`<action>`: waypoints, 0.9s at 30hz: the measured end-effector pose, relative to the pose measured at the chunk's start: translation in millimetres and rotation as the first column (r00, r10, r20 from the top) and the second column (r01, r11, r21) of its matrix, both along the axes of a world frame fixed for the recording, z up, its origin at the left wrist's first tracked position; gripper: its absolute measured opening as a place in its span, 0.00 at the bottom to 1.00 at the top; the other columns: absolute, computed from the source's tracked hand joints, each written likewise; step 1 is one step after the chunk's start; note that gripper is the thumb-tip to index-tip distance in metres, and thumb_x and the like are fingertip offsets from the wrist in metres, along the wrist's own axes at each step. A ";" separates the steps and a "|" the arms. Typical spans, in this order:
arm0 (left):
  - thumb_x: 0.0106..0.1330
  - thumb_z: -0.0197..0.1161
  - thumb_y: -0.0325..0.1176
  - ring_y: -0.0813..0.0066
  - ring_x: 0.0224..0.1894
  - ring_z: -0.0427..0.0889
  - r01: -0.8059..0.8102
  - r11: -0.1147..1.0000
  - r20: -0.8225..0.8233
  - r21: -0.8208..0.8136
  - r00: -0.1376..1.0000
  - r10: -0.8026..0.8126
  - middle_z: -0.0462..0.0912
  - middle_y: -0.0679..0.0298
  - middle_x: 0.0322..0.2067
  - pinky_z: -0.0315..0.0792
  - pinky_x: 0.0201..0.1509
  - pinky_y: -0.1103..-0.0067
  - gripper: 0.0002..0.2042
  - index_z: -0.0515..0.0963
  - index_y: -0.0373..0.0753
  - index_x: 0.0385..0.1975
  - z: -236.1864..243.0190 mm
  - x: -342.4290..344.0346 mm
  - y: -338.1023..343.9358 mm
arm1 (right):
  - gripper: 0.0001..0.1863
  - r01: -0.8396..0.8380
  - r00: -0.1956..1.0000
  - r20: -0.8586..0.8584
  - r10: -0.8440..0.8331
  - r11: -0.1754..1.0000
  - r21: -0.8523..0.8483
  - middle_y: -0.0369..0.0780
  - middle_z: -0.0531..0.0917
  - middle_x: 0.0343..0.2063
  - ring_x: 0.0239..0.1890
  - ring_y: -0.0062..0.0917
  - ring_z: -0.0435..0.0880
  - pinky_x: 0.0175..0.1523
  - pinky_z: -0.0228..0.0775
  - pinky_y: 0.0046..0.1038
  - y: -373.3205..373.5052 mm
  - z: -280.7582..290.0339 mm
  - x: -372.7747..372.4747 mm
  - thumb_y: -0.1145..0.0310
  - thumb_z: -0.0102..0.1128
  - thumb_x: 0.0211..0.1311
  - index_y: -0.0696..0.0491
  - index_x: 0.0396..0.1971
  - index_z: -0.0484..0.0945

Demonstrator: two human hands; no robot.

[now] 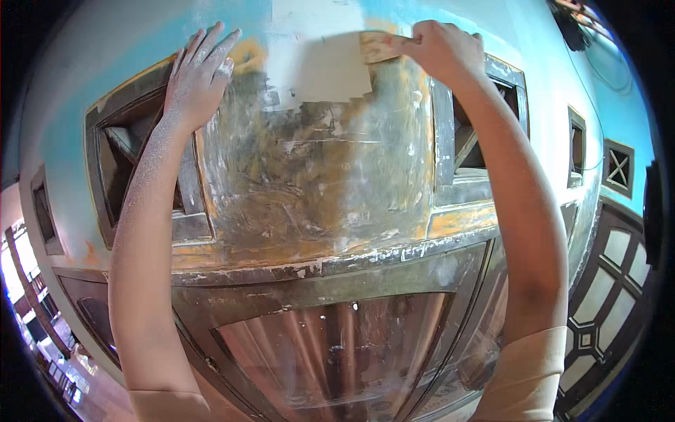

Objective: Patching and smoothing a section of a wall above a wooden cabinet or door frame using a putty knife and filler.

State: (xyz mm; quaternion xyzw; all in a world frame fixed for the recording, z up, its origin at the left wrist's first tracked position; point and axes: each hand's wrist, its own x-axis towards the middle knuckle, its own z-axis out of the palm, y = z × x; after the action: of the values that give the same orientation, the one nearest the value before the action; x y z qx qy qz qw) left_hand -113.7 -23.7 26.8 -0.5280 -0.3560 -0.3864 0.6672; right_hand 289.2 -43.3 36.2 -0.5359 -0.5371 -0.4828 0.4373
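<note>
My right hand [450, 49] is raised to the wall and closed round a putty knife [383, 47]. The knife's broad, stained blade points left and lies at the right edge of a smooth whitish patch of filler [327, 74]. Below the patch the wall [309, 176] is bare, with brown, grey and orange blotches. My left hand [200, 77] rests high on the wall at the upper corner of the left vent opening, fingers stretched and apart, holding nothing. Pale dust covers that hand and forearm.
A dark-framed vent opening [116, 162] lies left of the bare wall, another vent opening [471, 141] right of it. Below runs a worn wooden ledge [302, 271] above a glazed door panel [337, 352]. A panelled door [608, 309] stands far right; cables [587, 91] hang upper right.
</note>
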 end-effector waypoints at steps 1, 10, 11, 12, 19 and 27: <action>0.80 0.45 0.42 0.57 0.80 0.51 -0.008 1.000 0.012 -0.001 1.000 0.008 0.55 0.67 0.78 0.44 0.82 0.54 0.25 0.61 0.61 0.76 -0.9 -1.9 1.5 | 0.34 -0.011 1.000 0.027 0.009 0.998 0.058 0.38 0.89 0.33 0.42 0.35 0.88 0.55 0.68 0.50 7.2 1.4 -4.9 0.26 0.54 0.63 0.46 0.34 0.86; 0.79 0.43 0.44 0.57 0.81 0.47 -0.009 1.000 0.084 0.026 0.996 0.007 0.54 0.67 0.79 0.39 0.82 0.51 0.25 0.61 0.63 0.76 1.5 -10.7 6.1 | 0.36 0.022 0.999 0.022 -0.024 0.997 0.078 0.36 0.85 0.24 0.35 0.32 0.86 0.49 0.68 0.46 13.6 18.1 12.3 0.24 0.54 0.61 0.46 0.25 0.82; 0.80 0.43 0.44 0.56 0.81 0.47 -0.014 0.999 0.072 0.039 0.997 0.011 0.54 0.67 0.79 0.39 0.82 0.51 0.25 0.61 0.63 0.76 1.9 -11.6 7.1 | 0.36 -0.009 0.999 0.035 0.007 0.998 0.063 0.35 0.85 0.24 0.34 0.31 0.86 0.46 0.70 0.44 15.4 20.9 17.0 0.23 0.53 0.60 0.46 0.24 0.81; 0.80 0.43 0.44 0.56 0.81 0.47 -0.014 0.999 0.072 0.038 0.997 0.012 0.54 0.67 0.79 0.39 0.82 0.51 0.25 0.61 0.63 0.76 1.8 -12.7 7.8 | 0.36 -0.009 0.999 0.035 0.007 0.998 0.062 0.35 0.85 0.24 0.34 0.31 0.86 0.46 0.70 0.44 18.1 25.6 22.0 0.23 0.53 0.60 0.46 0.24 0.81; 0.80 0.44 0.45 0.57 0.81 0.48 -0.008 0.999 0.075 0.042 0.997 0.005 0.53 0.68 0.79 0.40 0.82 0.52 0.25 0.61 0.65 0.76 1.3 -12.5 7.1 | 0.38 0.019 0.998 0.055 -0.023 0.997 0.080 0.34 0.85 0.23 0.32 0.30 0.85 0.49 0.69 0.47 15.2 31.8 0.8 0.21 0.52 0.60 0.46 0.22 0.81; 0.81 0.42 0.44 0.58 0.81 0.46 -0.040 0.999 0.107 -0.009 0.993 0.041 0.51 0.68 0.80 0.41 0.82 0.53 0.25 0.61 0.63 0.76 -1.6 -4.0 1.7 | 0.39 -0.064 0.997 0.040 0.062 0.996 0.056 0.45 0.89 0.36 0.43 0.45 0.88 0.50 0.77 0.48 19.1 0.8 15.4 0.26 0.43 0.68 0.51 0.36 0.82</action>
State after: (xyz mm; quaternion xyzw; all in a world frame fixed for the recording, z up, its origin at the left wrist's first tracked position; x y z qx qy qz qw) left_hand -117.6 -22.0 25.2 -0.5013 -0.4033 -0.3996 0.6530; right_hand 304.6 -24.2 36.9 -0.4967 -0.5481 -0.4938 0.4572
